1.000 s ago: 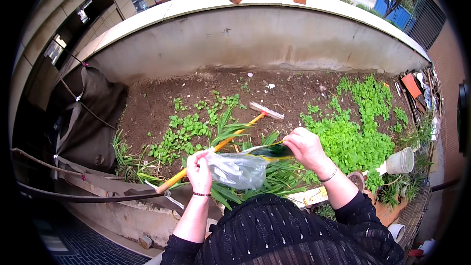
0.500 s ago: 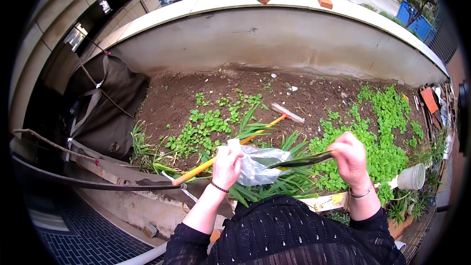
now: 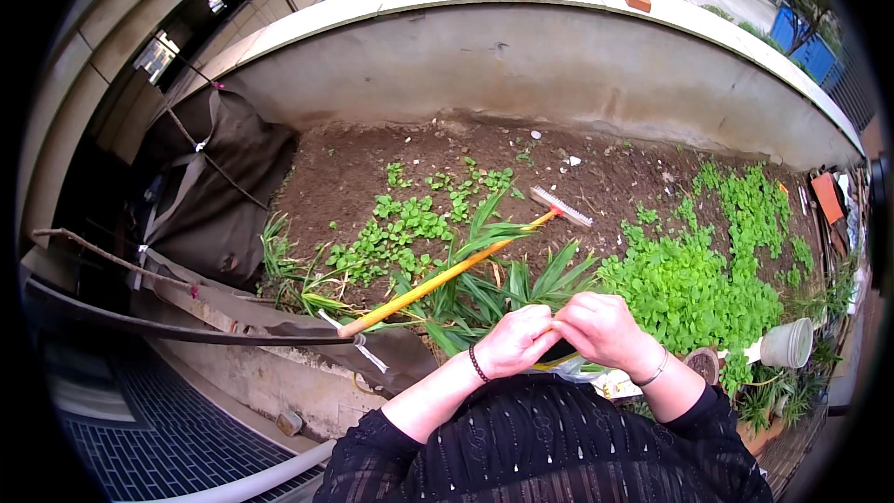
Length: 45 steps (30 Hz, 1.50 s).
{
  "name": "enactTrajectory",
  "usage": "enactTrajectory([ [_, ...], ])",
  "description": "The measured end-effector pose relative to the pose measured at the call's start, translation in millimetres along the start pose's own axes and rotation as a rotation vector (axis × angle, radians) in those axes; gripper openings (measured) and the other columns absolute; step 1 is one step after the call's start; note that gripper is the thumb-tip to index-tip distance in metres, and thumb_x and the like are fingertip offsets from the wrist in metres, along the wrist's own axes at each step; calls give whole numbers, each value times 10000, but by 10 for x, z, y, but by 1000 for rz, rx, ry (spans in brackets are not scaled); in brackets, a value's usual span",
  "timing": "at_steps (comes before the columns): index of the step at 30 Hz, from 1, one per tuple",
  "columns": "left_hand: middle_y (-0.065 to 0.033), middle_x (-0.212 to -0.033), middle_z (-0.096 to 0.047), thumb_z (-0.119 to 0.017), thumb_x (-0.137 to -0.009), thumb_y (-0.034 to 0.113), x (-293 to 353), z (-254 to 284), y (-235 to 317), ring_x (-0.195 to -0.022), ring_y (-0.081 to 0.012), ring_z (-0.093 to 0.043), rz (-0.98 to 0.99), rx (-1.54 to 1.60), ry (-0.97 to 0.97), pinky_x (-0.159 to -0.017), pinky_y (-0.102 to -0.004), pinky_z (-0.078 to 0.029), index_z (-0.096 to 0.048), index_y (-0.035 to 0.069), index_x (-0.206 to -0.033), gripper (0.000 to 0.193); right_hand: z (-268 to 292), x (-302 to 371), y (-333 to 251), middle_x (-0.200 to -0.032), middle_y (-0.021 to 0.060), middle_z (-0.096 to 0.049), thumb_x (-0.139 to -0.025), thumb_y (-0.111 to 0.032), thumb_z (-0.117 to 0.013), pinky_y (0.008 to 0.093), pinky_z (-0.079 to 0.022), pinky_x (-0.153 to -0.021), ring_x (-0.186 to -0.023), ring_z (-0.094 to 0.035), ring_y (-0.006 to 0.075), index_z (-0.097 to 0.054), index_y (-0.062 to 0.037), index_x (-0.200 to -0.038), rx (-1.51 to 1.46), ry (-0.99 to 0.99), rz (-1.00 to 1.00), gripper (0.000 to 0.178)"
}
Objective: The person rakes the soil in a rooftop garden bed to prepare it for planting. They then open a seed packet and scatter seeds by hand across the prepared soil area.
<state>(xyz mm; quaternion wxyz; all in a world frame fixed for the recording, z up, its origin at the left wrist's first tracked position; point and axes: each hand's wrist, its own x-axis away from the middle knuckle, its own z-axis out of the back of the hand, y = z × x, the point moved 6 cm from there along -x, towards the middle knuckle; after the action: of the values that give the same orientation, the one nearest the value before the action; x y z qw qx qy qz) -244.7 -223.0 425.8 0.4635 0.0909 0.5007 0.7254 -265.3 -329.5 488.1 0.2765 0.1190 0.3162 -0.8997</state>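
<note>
Along the far side of the plot we have a long concrete wall (image 3: 447, 65), and below it a bed of brown soil (image 3: 354, 168). At the left a dark cloth sheet (image 3: 237, 177) hangs in folds, while a bright patch of leafy greens (image 3: 698, 284) fills much of the right. Between them a yellow-handled rake (image 3: 447, 275) lies slantwise, its toothed head pointing toward the wall, with long strap-like leaves (image 3: 517, 284) beside its handle.

Nearer us, the left hand (image 3: 515, 343) and right hand (image 3: 610, 331) meet just in front of the body, touching at the fingertips. To their right a pale bucket (image 3: 787, 345) leans at the bed's near edge.

Smaller again is the plastic bag (image 3: 582, 370), only partly showing just under the hands. Both hands are closed in a pinch, and they seem to grip the bag, though our knuckles hide exactly which part. We judge the step in hand to be two-handed fingertip work on the bag; the next move calls for a steady pinch on each side and a light touch with such thin film.
</note>
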Motion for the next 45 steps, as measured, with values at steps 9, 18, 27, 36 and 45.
enactTrajectory([
  [9,-121,-741,-558,-507,-844,84,22,-9,33,-686,-275,-557,-30,73,95,-614,-345,-438,-555,-6,-809,108,-109,15,111,-615,100,-533,-767,-117,-595,335,-425,-501,-561,-547,264,-556,-30,-698,-206,19,-195,118],
  [18,-114,-709,-555,-538,-805,63,86,-75,-50,-657,-287,-554,2,-105,154,-602,-357,-444,-548,-3,-764,78,-269,94,263,-623,126,-557,-755,-116,-592,325,-429,-510,-567,-561,276,-575,-8,-680,-425,9,-504,133],
  [27,-115,-636,-505,-563,-747,60,89,-124,-99,-596,-301,-523,63,-266,197,-551,-377,-435,-524,4,-711,77,-394,191,331,-586,119,-527,-760,-91,-600,307,-407,-495,-518,-522,217,-565,17,-684,-272,145,-492,137],
  [36,-108,-619,-489,-567,-734,76,94,-177,-123,-586,-299,-518,78,-342,250,-543,-381,-433,-500,24,-663,111,-498,263,391,-608,130,-543,-756,-89,-603,319,-419,-516,-556,-545,249,-569,18,-691,-193,203,-548,130],
  [45,-112,-610,-463,-568,-806,150,126,-173,-225,-557,-273,-488,184,63,56,-524,-357,-401,-501,17,-686,191,-380,271,323,-699,129,-549,-801,-144,-576,349,-442,-566,-637,-564,287,-545,-10,-762,-284,-126,-430,144],
])
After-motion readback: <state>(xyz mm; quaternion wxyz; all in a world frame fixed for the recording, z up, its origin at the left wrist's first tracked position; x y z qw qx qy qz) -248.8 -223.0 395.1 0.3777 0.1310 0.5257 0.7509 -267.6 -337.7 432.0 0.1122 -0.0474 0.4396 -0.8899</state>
